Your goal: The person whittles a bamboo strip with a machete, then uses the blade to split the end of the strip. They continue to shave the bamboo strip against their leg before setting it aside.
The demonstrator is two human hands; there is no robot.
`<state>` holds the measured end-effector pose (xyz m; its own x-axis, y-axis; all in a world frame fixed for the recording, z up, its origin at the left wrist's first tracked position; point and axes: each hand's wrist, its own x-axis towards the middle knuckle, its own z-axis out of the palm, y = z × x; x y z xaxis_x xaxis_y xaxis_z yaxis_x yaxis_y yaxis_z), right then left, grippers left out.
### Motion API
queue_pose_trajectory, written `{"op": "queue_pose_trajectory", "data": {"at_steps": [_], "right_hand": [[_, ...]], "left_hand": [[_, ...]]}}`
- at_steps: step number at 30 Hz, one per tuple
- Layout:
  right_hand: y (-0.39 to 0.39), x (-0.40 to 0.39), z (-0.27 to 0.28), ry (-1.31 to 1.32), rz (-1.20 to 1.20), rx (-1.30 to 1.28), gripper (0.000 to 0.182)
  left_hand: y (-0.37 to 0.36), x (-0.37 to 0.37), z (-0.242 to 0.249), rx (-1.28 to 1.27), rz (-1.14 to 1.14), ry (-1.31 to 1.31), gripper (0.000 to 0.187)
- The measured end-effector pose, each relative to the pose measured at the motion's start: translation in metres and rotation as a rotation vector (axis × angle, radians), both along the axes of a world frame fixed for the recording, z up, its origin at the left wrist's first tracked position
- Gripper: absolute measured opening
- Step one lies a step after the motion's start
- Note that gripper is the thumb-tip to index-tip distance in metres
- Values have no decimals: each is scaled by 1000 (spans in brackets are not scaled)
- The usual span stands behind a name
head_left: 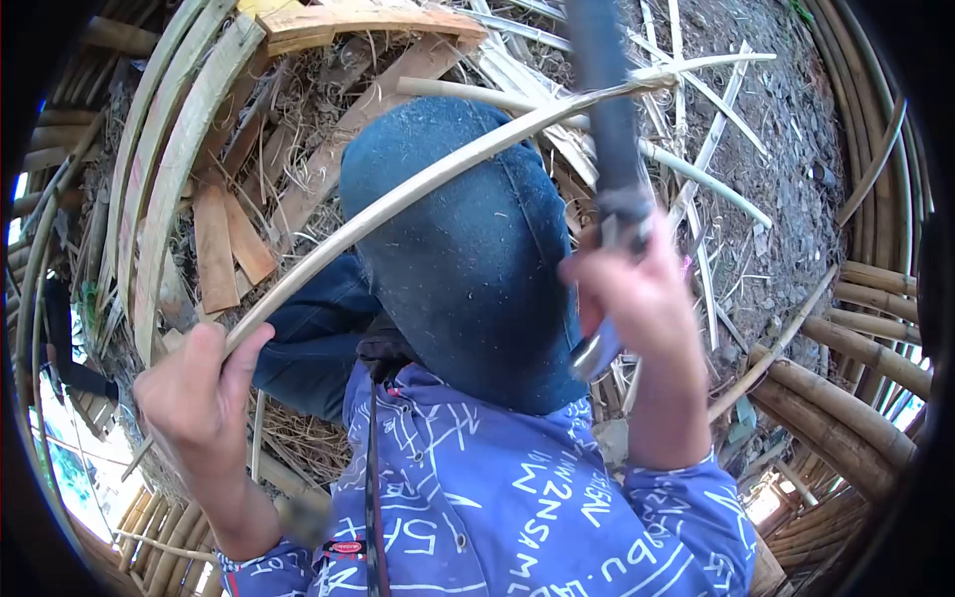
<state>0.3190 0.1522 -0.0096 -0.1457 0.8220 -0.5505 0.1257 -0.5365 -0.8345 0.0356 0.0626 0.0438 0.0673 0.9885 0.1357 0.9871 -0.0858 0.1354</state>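
Observation:
A long, pale bamboo strip (pixel 428 184) runs from lower left to upper right across the raised knee in blue jeans (pixel 458 259). Its lower end is in my left hand (pixel 199 388), thumb and fingers closed round it. My right hand (pixel 637 289) is blurred and wrapped round the handle of a dark, long-bladed knife (pixel 609 119). The blade points up and crosses the strip near a frayed, darker spot toward its far end. Whether blade and strip touch, I cannot tell.
Curved wooden pieces (pixel 184 159) stand at the left. Flat offcuts (pixel 214 244), thin shavings and split strips (pixel 706 179) litter the ground beyond the knee. Bamboo poles (pixel 846 418) line the right side, and more poles (pixel 164 542) are at the lower left.

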Motion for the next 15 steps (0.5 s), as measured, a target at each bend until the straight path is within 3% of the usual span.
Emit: {"op": "queue_pose_trajectory", "data": {"at_steps": [2, 5, 6, 8, 10, 12, 13, 15], "right_hand": [[-1, 7, -14, -75, 183, 194, 57], [12, 9, -2, -152, 54, 7, 36], [4, -4, -1, -40, -41, -10, 41], [-5, -2, -10, -25, 133, 152, 48], [9, 18, 2, -159, 233, 21, 64], [13, 8, 3, -173, 64, -66, 65], [1, -4, 7, -30, 40, -92, 65], [-5, -1, -5, -84, 141, 53, 64]], "left_hand": [[1, -2, 2, 13, 16, 25, 33], [3, 6, 0, 4, 26, 15, 33], [3, 9, 0, 11, 23, 13, 33], [1, 8, 2, 1, 42, 43, 33], [-5, 6, -1, 8, 58, -20, 34], [1, 14, -3, 7, 66, -28, 34], [4, 19, -5, 10, 61, -40, 33], [4, 14, -5, 28, 63, -35, 33]]}}
